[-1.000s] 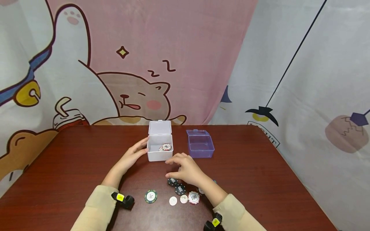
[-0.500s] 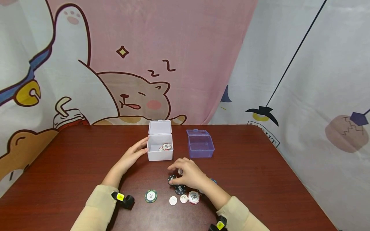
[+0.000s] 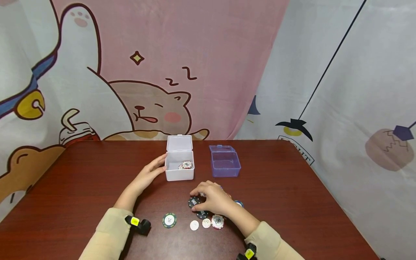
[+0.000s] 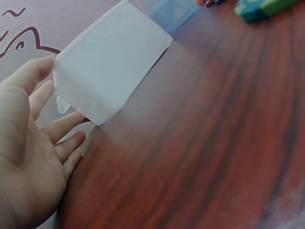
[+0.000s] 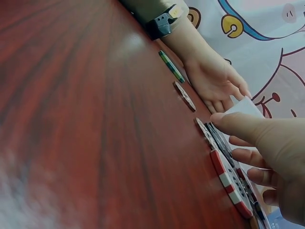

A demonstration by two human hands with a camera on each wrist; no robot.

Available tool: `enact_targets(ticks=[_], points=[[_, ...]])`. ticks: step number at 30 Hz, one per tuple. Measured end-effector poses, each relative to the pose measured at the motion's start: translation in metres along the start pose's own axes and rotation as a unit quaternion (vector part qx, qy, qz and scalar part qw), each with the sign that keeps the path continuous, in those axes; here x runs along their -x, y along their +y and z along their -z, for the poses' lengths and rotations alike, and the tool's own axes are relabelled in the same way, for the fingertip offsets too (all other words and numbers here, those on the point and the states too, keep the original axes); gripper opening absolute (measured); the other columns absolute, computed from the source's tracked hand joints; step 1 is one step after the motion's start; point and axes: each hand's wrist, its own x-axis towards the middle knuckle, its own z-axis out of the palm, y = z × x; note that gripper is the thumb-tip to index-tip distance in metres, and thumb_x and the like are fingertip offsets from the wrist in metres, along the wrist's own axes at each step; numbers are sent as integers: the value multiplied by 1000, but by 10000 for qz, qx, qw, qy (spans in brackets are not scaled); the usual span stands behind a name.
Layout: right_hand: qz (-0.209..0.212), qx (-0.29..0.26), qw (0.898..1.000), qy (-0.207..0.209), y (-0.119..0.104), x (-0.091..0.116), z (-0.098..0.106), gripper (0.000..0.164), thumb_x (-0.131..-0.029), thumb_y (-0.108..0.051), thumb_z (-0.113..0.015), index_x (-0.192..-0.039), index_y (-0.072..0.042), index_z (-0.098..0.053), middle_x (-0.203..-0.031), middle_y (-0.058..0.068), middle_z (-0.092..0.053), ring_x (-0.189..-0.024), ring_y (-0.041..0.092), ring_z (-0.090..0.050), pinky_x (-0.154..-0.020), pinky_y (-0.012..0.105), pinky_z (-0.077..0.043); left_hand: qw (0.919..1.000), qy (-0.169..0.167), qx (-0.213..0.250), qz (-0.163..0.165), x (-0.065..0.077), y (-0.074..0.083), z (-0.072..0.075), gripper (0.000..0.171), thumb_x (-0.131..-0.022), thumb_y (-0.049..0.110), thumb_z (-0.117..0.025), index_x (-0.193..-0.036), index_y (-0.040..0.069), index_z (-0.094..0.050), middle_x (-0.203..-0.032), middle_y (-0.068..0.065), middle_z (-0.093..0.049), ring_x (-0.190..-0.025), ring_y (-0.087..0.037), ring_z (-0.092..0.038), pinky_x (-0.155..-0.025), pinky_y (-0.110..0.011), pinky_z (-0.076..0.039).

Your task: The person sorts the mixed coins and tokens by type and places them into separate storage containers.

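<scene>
My left hand lies along the left side of a white plastic box, lid raised, with several poker chips inside. In the left wrist view its fingers are extended beside the box wall. My right hand is low over the loose chips, thumb over two black 100 chips and fingers bent forward. In the right wrist view, thumb and fingers stand apart above the chips, with a red-and-white chip nearest the camera. Part of a pale chip shows under the right fingers; others are hidden by the hand.
An open purple plastic box stands right of the white one. A green 20 chip lies at the left. Nearby are two small pale discs, a red-and-white 100 chip and a blue-edged chip.
My right hand has come down and slightly back from near the white box to the black chips. The left hand stays against the box.
</scene>
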Motion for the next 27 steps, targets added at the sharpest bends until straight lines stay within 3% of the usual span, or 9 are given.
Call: enact_targets(ticks=[5,16,27], points=[[8,-8,10000,49,0,0,-2,36,-72,-34,-84,-104,-21,-74,-95,-14,-64,-90,6,-50,-76,28,-37,10000,-37,15,16,3,12,-1,56,-98,12,-53,-149,2,-31,-146,-28,-34,-135,-41,-29,-105,-59,-21],[44,-164,9999,28,0,-1,-4,33,-72,-26,-82,-103,-19,-75,-95,-14,-63,-93,6,-52,-82,27,-40,10000,-22,9,50,3,12,-2,55,-99,11,-52,-149,2,-31,-146,-28,-33,-135,-42,-29,-105,-61,-20],[248,-267,9991,195,1,-3,-6,33,-70,-21,-81,-102,-16,-75,-95,-11,-63,-92,7,-53,-80,24,-42,9999,-40,-123,-90,5,11,-2,56,-99,11,-51,-149,1,-29,-145,-30,-34,-133,-44,-30,-102,-63,-24]])
